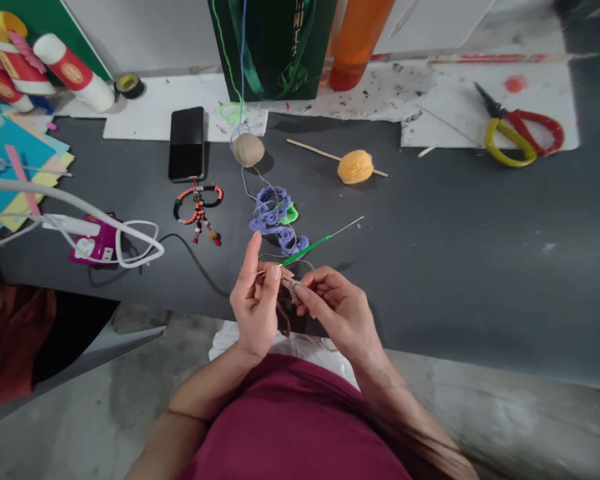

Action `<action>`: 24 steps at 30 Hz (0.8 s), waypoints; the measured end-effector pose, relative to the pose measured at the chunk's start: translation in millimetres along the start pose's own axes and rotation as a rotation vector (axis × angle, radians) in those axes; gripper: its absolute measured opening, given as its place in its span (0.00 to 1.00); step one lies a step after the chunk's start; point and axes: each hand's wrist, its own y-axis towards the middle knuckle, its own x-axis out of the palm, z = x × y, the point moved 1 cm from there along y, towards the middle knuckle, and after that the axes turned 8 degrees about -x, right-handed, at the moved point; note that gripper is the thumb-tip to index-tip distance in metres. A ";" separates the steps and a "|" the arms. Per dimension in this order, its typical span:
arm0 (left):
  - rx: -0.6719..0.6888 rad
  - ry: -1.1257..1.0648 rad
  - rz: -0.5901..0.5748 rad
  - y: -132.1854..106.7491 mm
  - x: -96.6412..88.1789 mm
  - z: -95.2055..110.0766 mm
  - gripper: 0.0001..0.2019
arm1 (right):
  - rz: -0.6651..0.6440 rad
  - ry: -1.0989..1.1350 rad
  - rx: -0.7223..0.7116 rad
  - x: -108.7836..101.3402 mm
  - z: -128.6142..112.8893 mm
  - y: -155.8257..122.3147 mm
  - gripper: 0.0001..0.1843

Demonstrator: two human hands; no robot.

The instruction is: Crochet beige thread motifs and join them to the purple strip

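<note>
My left hand (255, 307) has its index finger raised, with a thin thread across it. Its thumb and other fingers pinch one side of a small brown crocheted piece (291, 287). At the other side, my right hand (343, 310) grips the piece between thumb and bent fingers. A green-handled crochet hook (307, 250) points away to the right; its near end meets my left thumb tip, and whether that hand holds it I cannot tell. Just beyond lies a curled blue-purple crocheted strip (270, 217) with a bit of green (290, 213). A beige yarn ball (249, 149) sits farther back.
A yellow yarn ball on a stick (356, 167), a phone (187, 143) and a beaded bracelet (199, 207) lie on the dark table. Scissors (525, 137) rest at the right. White cables (135, 243) and a purple power block (97, 240) occupy the left, near another person's sleeve (17, 340).
</note>
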 end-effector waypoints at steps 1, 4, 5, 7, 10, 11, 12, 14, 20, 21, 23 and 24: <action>-0.004 -0.010 0.000 0.4 0.0 -0.1 0.25 | 0.005 -0.011 -0.001 -0.5 -0.5 0.4 0.20; -0.015 -0.059 -0.017 1.3 0.2 -0.5 0.25 | 0.015 -0.023 -0.017 -3.3 -1.3 1.6 0.22; -0.021 -0.076 -0.029 1.2 0.4 -0.4 0.24 | 0.024 -0.020 -0.028 -4.3 -1.5 2.0 0.22; -0.037 -0.098 -0.053 0.4 1.0 0.2 0.23 | 0.058 -0.002 -0.058 -6.1 -1.9 3.2 0.22; -0.092 -0.096 -0.080 -2.9 2.3 1.6 0.23 | 0.097 0.021 -0.102 -6.2 -0.8 5.3 0.23; -0.124 -0.095 -0.090 -4.3 3.0 1.9 0.23 | 0.101 0.027 -0.109 -5.6 0.6 5.8 0.23; -0.161 -0.100 -0.105 -5.8 3.7 2.1 0.24 | 0.110 0.034 -0.110 -5.0 2.6 6.2 0.23; -0.235 -0.124 -0.140 -8.0 4.9 2.1 0.26 | 0.152 0.044 -0.103 -4.5 8.0 6.5 0.23; -0.354 -0.188 -0.241 -5.1 3.0 4.3 0.32 | 0.292 0.066 -0.169 -9.5 14.0 4.7 0.18; -0.361 -0.195 -0.247 -3.8 2.1 5.4 0.32 | 0.318 0.063 -0.197 -10.3 11.4 4.0 0.17; -0.368 -0.200 -0.245 -1.4 0.5 7.5 0.32 | 0.382 0.024 -0.266 -11.7 4.2 1.7 0.14; -0.372 -0.202 -0.241 -0.5 0.0 8.3 0.32 | 0.409 -0.020 -0.307 -12.3 0.4 0.2 0.12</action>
